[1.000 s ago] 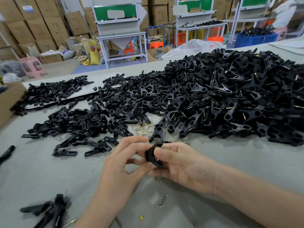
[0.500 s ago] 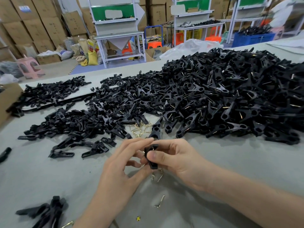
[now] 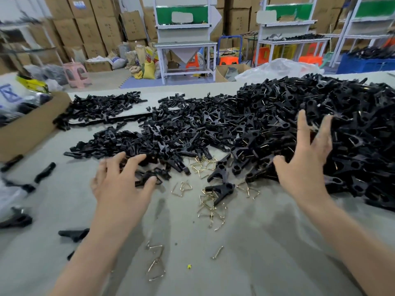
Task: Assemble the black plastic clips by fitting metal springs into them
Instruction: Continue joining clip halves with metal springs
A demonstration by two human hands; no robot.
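Observation:
A big heap of black plastic clips (image 3: 288, 124) covers the right and middle of the grey table (image 3: 245, 242). A flatter spread of black clip halves (image 3: 132, 144) lies to the left. Gold metal springs (image 3: 210, 207) are scattered between my hands, with one clip (image 3: 221, 190) lying among them. My left hand (image 3: 121, 180) hovers with spread, slightly bent fingers over the near edge of the clip halves and holds nothing. My right hand (image 3: 305, 159) is raised with straight spread fingers at the front of the big heap, also with nothing in it.
A cardboard box (image 3: 30, 127) stands at the table's left edge. Loose clip parts (image 3: 73, 233) lie near my left forearm, and more springs (image 3: 156, 263) near the front. Work benches, stools and stacked cartons fill the room behind.
Both hands held one clip together near the table's middle. Now they have parted: the left hand went out to the left spread, the right to the heap, and neither holds the clip.

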